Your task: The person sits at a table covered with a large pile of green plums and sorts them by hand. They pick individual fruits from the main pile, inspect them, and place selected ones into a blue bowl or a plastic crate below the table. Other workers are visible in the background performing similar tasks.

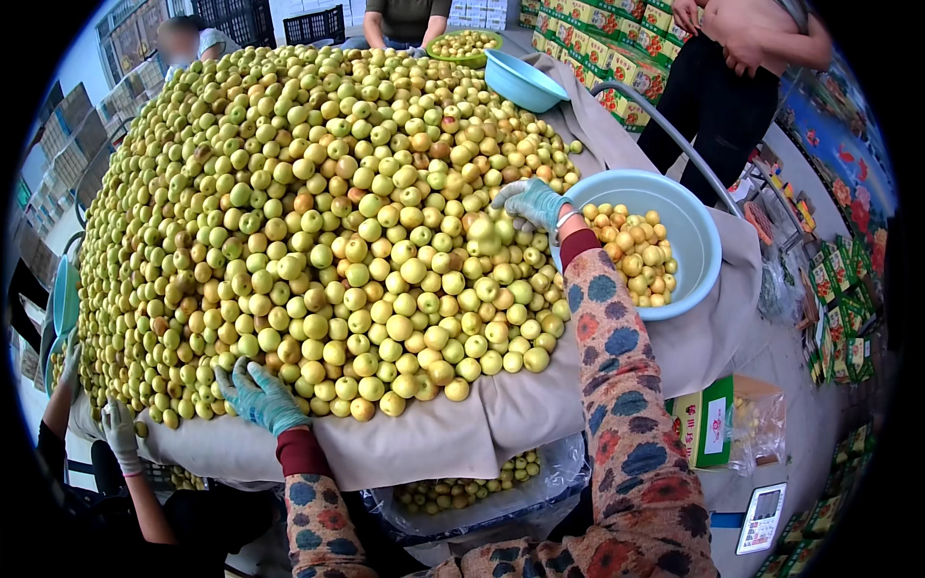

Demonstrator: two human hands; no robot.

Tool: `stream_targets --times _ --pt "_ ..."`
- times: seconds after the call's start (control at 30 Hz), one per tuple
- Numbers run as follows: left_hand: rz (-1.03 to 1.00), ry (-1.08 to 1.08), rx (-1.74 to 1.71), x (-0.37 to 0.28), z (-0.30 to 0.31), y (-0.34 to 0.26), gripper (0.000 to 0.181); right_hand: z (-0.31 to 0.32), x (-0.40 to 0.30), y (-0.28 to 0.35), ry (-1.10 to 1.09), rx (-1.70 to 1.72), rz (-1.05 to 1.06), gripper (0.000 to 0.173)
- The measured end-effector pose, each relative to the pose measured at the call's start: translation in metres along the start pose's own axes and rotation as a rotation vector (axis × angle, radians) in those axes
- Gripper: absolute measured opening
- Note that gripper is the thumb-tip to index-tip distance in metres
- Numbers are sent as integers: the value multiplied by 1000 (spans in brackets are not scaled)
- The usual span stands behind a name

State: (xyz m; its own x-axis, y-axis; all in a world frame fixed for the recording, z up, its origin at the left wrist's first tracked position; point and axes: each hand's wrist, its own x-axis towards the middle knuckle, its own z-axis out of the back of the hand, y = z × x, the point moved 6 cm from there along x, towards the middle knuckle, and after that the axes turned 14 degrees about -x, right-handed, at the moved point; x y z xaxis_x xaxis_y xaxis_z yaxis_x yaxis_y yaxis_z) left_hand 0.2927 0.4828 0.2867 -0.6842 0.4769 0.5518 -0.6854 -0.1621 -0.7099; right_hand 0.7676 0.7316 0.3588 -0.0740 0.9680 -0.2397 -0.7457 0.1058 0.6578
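Observation:
A large heap of small green-yellow fruit (347,217), some with reddish or brown patches, covers a table draped with grey cloth (433,441). My left hand (264,397), in a teal glove, rests on fruit at the heap's near edge; whether it grips one cannot be told. Over the heap's right side is my right hand (535,204), gloved alike, its fingers partly spread beside blurred fruit (485,233); its hold is unclear. Just right of it stands a light blue basin (694,238) partly filled with yellower fruit (636,249).
Beyond the heap are a tilted blue basin (524,79) and a green basin (462,49) of fruit. A co-worker's gloved hands (121,437) are at the left. A lined crate (477,498) of fruit sits below the near edge. A metal rail (672,137) curves behind the right basin.

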Motion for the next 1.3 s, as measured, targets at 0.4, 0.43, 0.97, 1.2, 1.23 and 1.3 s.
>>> stream_targets --times 0.4,0.43,0.97,1.2,1.23,1.3 --pt "20 20 -131 0 -4 -1 33 1 75 44 -168 -694 0 56" --pt "27 25 -156 -1 -8 -4 33 6 77 38 -212 -741 -31 54" --pt "6 -3 -47 -1 -5 -5 30 120 -106 -61 -601 -1016 -257 32" --pt "4 -8 -45 1 -5 3 31 1 -13 1 -312 -685 -90 38" --pt "3 -5 -16 1 -5 2 31 -8 -4 -1 -257 -713 -185 44" --pt "-4 -5 -12 0 -4 -1 31 -14 2 -3 -291 -742 -288 61"
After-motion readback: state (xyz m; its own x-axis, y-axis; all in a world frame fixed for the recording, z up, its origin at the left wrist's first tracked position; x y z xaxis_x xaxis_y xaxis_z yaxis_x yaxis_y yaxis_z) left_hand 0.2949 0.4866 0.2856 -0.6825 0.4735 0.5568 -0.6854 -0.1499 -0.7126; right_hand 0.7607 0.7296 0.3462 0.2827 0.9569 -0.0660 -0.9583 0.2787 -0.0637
